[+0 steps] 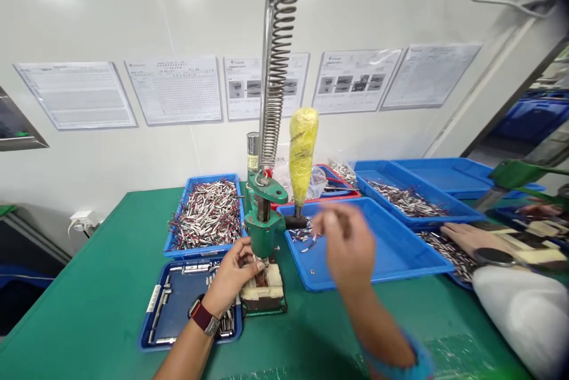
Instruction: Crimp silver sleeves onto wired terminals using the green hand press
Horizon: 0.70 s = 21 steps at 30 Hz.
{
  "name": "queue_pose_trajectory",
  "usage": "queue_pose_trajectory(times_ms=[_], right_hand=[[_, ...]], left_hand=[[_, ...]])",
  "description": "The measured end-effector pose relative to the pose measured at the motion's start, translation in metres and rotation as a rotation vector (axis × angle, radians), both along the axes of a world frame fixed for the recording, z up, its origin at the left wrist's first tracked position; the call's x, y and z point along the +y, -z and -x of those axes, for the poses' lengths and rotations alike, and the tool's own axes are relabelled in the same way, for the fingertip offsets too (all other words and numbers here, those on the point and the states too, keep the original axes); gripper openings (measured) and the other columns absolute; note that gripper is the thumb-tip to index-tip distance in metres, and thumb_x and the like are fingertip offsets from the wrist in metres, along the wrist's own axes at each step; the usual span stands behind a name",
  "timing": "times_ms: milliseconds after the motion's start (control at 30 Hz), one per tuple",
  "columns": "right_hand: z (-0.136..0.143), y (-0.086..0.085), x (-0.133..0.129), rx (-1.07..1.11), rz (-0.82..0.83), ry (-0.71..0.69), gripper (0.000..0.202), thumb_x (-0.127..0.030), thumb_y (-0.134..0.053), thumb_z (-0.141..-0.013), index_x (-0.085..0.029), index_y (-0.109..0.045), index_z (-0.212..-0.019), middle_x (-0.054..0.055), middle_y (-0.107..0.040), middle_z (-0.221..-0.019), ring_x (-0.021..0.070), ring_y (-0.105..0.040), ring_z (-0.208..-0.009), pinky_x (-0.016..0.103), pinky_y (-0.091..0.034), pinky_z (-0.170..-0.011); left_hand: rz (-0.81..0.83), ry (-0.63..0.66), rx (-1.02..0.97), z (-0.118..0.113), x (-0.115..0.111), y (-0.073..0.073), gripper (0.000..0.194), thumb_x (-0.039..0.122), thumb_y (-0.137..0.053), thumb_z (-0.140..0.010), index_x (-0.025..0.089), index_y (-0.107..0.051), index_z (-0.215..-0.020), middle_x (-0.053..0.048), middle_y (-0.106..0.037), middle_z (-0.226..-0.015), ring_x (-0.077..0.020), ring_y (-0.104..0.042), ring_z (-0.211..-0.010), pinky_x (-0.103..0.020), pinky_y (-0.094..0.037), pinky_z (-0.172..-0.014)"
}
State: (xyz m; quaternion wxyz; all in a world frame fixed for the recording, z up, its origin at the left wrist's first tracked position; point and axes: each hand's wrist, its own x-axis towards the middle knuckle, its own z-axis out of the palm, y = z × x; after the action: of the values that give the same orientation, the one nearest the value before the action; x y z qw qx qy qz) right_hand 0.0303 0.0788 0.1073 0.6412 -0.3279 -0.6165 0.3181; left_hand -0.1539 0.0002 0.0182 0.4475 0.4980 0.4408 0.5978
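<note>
A green hand press (263, 229) with a tall coil spring (280, 42) stands on the table in front of me. My left hand (233, 270) is at its base block (263, 292), thumb and fingers pinched together just under the ram. Whatever they hold is hidden by the fingers. Motion blurs my right hand (349, 243), which is raised over the edge of a blue tray (377, 238), to the right of and below the yellow wrapped lever handle (303, 152). Its fingers look bent, but whether they hold anything is unclear.
Left of the press, one blue tray (212, 177) is heaped with metal parts with thin wires; a darker tray (178, 303) in front holds metal tubes. At right, a co-worker's hand (464, 240) lies near another parts tray. Posted sheets (175, 92) line the wall.
</note>
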Motion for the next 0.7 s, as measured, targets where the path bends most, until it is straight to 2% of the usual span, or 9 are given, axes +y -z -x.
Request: queue_pose_trajectory(times_ms=[33, 67, 133, 233, 333, 433, 567, 633, 700], right_hand=[[0.004, -0.034, 0.018, 0.089, -0.09, 0.036, 0.019, -0.037, -0.054, -0.093, -0.024, -0.059, -0.106, 0.002, -0.063, -0.087, 0.014, -0.061, -0.078, 0.026, -0.051, -0.071], [0.009, -0.067, 0.035, 0.112, -0.142, -0.055, 0.027, -0.04, -0.054, -0.093, -0.024, -0.057, -0.114, 0.004, -0.064, -0.099, 0.0148, -0.063, -0.088, 0.027, -0.051, -0.076], [0.022, -0.12, 0.058, 0.072, -0.147, -0.343, 0.036, -0.05, -0.048, -0.094, -0.021, -0.056, -0.114, 0.003, -0.063, -0.096, 0.0132, -0.064, -0.084, 0.026, -0.052, -0.072], [0.027, -0.149, 0.048, 0.093, -0.105, -0.652, 0.042, -0.059, -0.047, -0.091, -0.018, -0.059, -0.091, -0.002, -0.058, -0.068, 0.0091, -0.057, -0.055, 0.022, -0.047, -0.053], [0.01, -0.136, -0.003, 0.219, -0.235, -0.688, 0.036, -0.054, -0.054, -0.089, -0.021, -0.057, -0.073, -0.004, -0.051, -0.055, 0.009, -0.05, -0.043, 0.023, -0.043, -0.043], [-0.003, -0.119, -0.033, 0.254, -0.265, -0.659, 0.037, -0.052, -0.048, -0.093, -0.022, -0.059, -0.075, -0.002, -0.055, -0.059, 0.0091, -0.053, -0.045, 0.021, -0.043, -0.041], [-0.008, -0.08, 0.009, 0.104, -0.205, -0.569, 0.054, -0.068, -0.037, -0.092, -0.021, -0.057, -0.109, 0.004, -0.066, -0.082, 0.015, -0.064, -0.068, 0.028, -0.054, -0.06], [-0.018, -0.04, 0.046, -0.204, -0.134, -0.408, 0.049, -0.06, -0.039, -0.095, -0.02, -0.056, -0.117, 0.007, -0.067, -0.098, 0.0168, -0.064, -0.084, 0.031, -0.054, -0.075], [-0.035, 0.009, 0.077, -0.683, -0.012, -0.282, 0.038, -0.044, -0.036, -0.099, -0.018, -0.062, -0.106, 0.006, -0.068, -0.096, 0.0161, -0.062, -0.084, 0.03, -0.05, -0.079]], left_hand=[[0.002, 0.017, -0.004, -0.001, -0.001, 0.0, 0.049, 0.033, -0.076, -0.079, 0.022, -0.059, -0.124, -0.007, -0.067, -0.111, -0.0222, -0.06, -0.103, -0.032, -0.044, -0.093], [0.001, 0.027, 0.005, -0.001, -0.003, 0.001, 0.052, 0.032, -0.076, -0.079, 0.023, -0.057, -0.127, -0.008, -0.066, -0.115, -0.0228, -0.059, -0.107, -0.033, -0.042, -0.096], [0.004, 0.021, 0.063, 0.0, -0.004, 0.001, 0.05, 0.032, -0.074, -0.081, 0.022, -0.058, -0.127, -0.008, -0.066, -0.116, -0.0228, -0.059, -0.108, -0.033, -0.041, -0.097], [0.031, -0.019, 0.152, 0.004, -0.005, 0.002, 0.045, 0.035, -0.072, -0.083, 0.02, -0.061, -0.124, -0.007, -0.068, -0.107, -0.0206, -0.06, -0.093, -0.031, -0.044, -0.086], [0.051, -0.029, 0.176, 0.006, -0.005, 0.005, 0.044, 0.038, -0.071, -0.083, 0.02, -0.062, -0.123, -0.006, -0.067, -0.102, -0.0206, -0.06, -0.088, -0.031, -0.044, -0.083], [0.058, -0.037, 0.187, 0.006, -0.005, 0.007, 0.042, 0.039, -0.07, -0.084, 0.021, -0.063, -0.121, -0.004, -0.067, -0.098, -0.0221, -0.06, -0.092, -0.032, -0.044, -0.086], [0.097, -0.093, 0.158, 0.002, -0.005, 0.005, 0.04, 0.041, -0.071, -0.082, 0.022, -0.066, -0.117, -0.004, -0.068, -0.098, -0.0229, -0.06, -0.094, -0.033, -0.044, -0.09], [0.093, -0.101, 0.114, 0.0, -0.006, 0.004, 0.039, 0.041, -0.072, -0.081, 0.023, -0.067, -0.115, -0.005, -0.068, -0.109, -0.0235, -0.06, -0.099, -0.034, -0.044, -0.094], [0.056, -0.126, 0.081, -0.003, -0.007, 0.004, 0.034, 0.04, -0.073, -0.08, 0.022, -0.069, -0.109, -0.007, -0.064, -0.122, -0.0254, -0.057, -0.111, -0.036, -0.04, -0.102]])
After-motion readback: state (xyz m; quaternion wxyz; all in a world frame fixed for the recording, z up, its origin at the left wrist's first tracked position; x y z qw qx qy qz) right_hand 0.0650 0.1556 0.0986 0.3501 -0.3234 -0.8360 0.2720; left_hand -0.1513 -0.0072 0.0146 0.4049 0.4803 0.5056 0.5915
